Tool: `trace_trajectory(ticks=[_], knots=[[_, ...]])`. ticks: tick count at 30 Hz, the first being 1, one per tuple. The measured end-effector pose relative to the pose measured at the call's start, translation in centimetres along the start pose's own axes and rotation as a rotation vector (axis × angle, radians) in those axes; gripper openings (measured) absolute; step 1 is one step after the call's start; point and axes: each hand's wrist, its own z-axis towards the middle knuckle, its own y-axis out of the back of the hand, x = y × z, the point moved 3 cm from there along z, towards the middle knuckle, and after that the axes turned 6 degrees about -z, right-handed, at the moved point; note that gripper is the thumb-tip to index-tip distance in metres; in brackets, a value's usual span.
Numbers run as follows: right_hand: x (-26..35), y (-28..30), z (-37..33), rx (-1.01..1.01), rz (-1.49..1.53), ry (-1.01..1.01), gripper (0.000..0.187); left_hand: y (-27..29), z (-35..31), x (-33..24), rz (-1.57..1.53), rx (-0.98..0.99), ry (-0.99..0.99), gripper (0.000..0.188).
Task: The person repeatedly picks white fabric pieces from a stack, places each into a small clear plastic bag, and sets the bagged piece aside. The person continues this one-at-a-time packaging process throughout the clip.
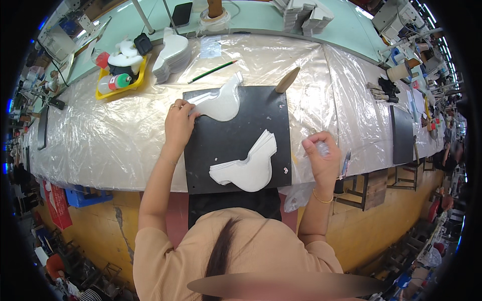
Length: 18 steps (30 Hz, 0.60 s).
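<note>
a black mat (221, 143) is laid on a counter (125, 135) covered with plastic sheeting, and two small stacks of white curved cut-out pieces are placed on it. the upper stack (224, 106) lies at the mat's top left, its narrow left end touched by the left hand (181, 120); whether that end is pinched by the fingers or only pressed cannot be told. the lower stack (256, 170) is slightly fanned near the mat's lower edge, touched by neither hand. the right hand (325, 158) is held just beyond the mat's right side, its fingers curled closed around crumpled clear plastic (322, 148). a pointed wooden tool (287, 80) is stood at the mat's top right corner. above the mat, a green pencil (212, 71) is laid slantwise, and farther left a taller stack of white pieces (172, 56) is set beside a yellow basket (125, 93) in which a green-capped bottle (115, 83) is kept.
</note>
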Motion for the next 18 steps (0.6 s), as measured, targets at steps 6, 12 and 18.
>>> trace_trajectory(ticks=[6, 12, 18], knots=[[1.6, -4.7, 0.3, 0.171, 0.043, 0.193, 0.013, 0.7, -2.7, -0.3, -1.037, 0.284, 0.713, 0.017], [3.3, -10.1, -0.2, 0.368, -0.016, 0.248, 0.015, 0.5, -4.5, -2.4, -1.463, 0.397, 0.779, 0.014], [3.2, -11.9, -0.3, 0.3, -0.115, 0.276, 0.018, -0.4, -5.0, -5.0, -1.569, 0.464, 0.658, 0.014]])
